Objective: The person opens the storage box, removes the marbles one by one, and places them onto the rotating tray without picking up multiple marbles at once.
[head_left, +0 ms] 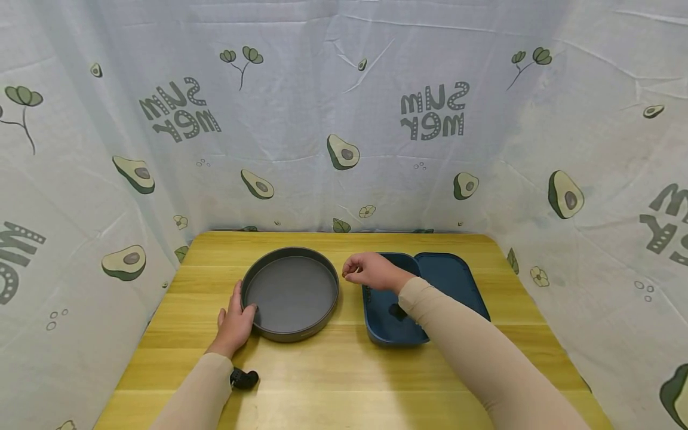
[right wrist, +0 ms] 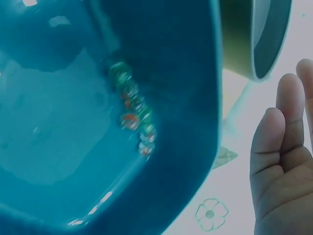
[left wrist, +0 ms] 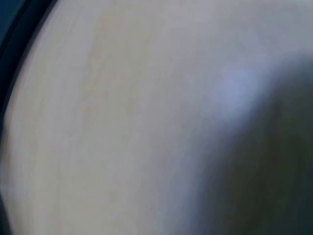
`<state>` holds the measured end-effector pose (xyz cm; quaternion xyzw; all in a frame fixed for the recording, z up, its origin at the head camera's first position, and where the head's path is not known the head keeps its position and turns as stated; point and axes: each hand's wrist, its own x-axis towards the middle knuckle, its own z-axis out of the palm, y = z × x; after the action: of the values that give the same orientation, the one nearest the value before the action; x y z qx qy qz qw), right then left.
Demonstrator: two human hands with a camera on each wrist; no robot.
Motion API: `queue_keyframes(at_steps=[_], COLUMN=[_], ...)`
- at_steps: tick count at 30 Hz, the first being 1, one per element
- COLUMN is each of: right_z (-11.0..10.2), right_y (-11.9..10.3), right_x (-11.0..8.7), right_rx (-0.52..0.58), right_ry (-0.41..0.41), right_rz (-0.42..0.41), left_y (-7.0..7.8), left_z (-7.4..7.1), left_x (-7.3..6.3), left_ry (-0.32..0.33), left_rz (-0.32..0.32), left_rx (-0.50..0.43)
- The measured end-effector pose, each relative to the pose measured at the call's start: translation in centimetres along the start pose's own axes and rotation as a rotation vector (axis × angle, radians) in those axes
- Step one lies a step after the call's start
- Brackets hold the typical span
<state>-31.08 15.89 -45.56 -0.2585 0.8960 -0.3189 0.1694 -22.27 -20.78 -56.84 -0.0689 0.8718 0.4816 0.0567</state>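
Observation:
My left hand (head_left: 235, 322) grips the near left rim of a round grey baking pan (head_left: 290, 292), thumb over the edge and fingers along the outer wall. To the right stands a deep blue rectangular container (head_left: 368, 316). Several glass marbles (right wrist: 129, 121) with green and orange swirls lie in a line along its inner edge in the right wrist view. Reaching over the container, my right hand (head_left: 372, 271) pinches a small marble (head_left: 344, 275) between thumb and fingertips, in the gap between container and pan. The left wrist view is mostly blurred tabletop.
A flat dark blue lid (head_left: 448, 275) lies beside the container on its right. A black wrist camera (head_left: 245, 378) sits at the left sleeve. The wooden table (head_left: 322, 394) is backed by a white curtain (head_left: 301, 119) printed with avocados, which also hangs at both sides.

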Motion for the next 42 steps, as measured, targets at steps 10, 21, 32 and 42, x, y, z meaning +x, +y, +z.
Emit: queue_keyframes(at_steps=[10, 21, 32, 42], right_z=[1.5, 2.7, 2.4, -0.3], right_y=[-2.1, -2.7, -2.6, 1.0], right_x=[2.0, 3.4, 3.2, 1.1], right_rx=[0.024, 0.030, 0.031, 0.035], right_ry=[0.032, 0.039, 0.070, 0.145], right_rz=[-0.029, -0.070, -0.001, 0.096], left_y=[0.0, 0.1, 0.3, 0.0], left_z=[0.0, 0.0, 0.1, 0.1], left_x=[-0.1, -0.1, -0.2, -0.1], left_ry=[0.002, 0.008, 0.007, 0.006], left_rz=[-0.001, 0.008, 0.001, 0.005], left_rx=[0.002, 0.008, 0.007, 0.005])
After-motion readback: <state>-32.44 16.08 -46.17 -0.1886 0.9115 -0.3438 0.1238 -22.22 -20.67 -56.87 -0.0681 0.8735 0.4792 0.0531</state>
